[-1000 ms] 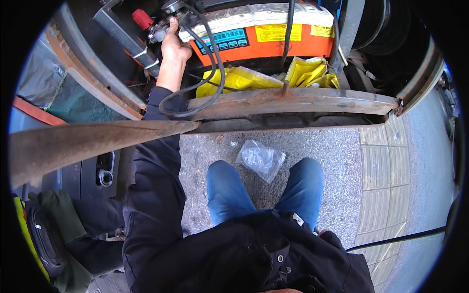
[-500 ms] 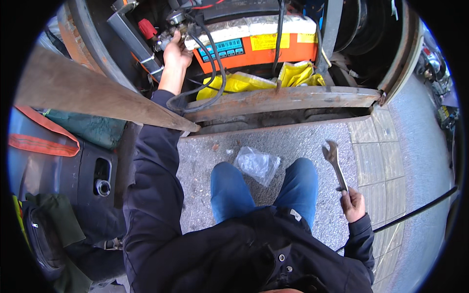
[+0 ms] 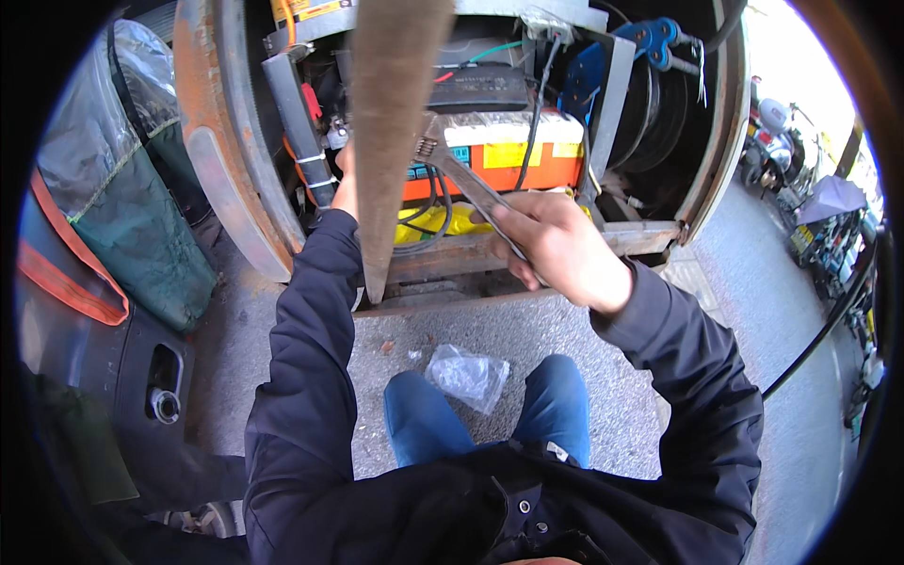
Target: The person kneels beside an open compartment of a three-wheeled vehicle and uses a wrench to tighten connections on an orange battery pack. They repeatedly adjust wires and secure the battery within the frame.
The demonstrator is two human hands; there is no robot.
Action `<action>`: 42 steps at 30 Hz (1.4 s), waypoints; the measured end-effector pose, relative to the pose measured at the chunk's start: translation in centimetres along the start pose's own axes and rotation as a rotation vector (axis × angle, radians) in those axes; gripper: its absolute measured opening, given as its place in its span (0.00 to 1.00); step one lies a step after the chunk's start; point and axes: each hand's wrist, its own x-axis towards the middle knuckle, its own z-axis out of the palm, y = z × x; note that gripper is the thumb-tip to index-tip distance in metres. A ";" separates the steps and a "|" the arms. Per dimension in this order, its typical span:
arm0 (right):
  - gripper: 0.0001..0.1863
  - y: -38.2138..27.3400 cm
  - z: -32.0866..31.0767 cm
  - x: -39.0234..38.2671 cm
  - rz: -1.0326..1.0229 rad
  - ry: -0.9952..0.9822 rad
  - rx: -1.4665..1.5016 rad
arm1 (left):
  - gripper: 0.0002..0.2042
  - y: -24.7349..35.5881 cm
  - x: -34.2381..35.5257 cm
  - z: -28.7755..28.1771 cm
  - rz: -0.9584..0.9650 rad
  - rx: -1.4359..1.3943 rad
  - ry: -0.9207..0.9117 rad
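My right hand (image 3: 556, 240) is closed round the handle of an adjustable wrench (image 3: 471, 186), its jaw pointing up and left, in front of an orange box-shaped machine (image 3: 508, 179) with a white top. Part of the jaw is behind a broad brown bar (image 3: 395, 122) that hangs down close to the camera. Left of this bar, my left hand (image 3: 347, 188) reaches into the metal compartment near a small metal fitting (image 3: 336, 138). The bar covers its fingers, so their grip is hidden. Dark cables (image 3: 428, 226) loop below the machine, over yellow sheeting (image 3: 459, 221).
A rusty metal frame (image 3: 217, 122) edges the compartment, with a low sill (image 3: 631, 237) in front. A blue reel bracket (image 3: 584, 80) stands inside at right. Clear plastic (image 3: 468, 377) lies on the ground between my knees. A dark container (image 3: 85, 311) with an orange strap is at left.
My right hand has brought the wrench from low at the right up to the machine. The view has shifted, and the brown bar now stands across the middle, covering my left hand's fingers.
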 end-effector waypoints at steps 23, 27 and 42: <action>0.18 -4.9 5.7 14.1 -0.005 0.290 -0.921 | 0.17 0.4 -3.3 3.0 -0.018 -0.031 0.204; 0.18 -3.8 7.2 16.4 -0.104 0.235 -0.870 | 0.15 3.2 -1.8 0.0 -0.119 -0.059 0.145; 0.18 -3.8 8.9 17.8 0.054 0.231 -0.736 | 0.13 1.7 -3.1 -0.1 -0.110 -0.182 -0.075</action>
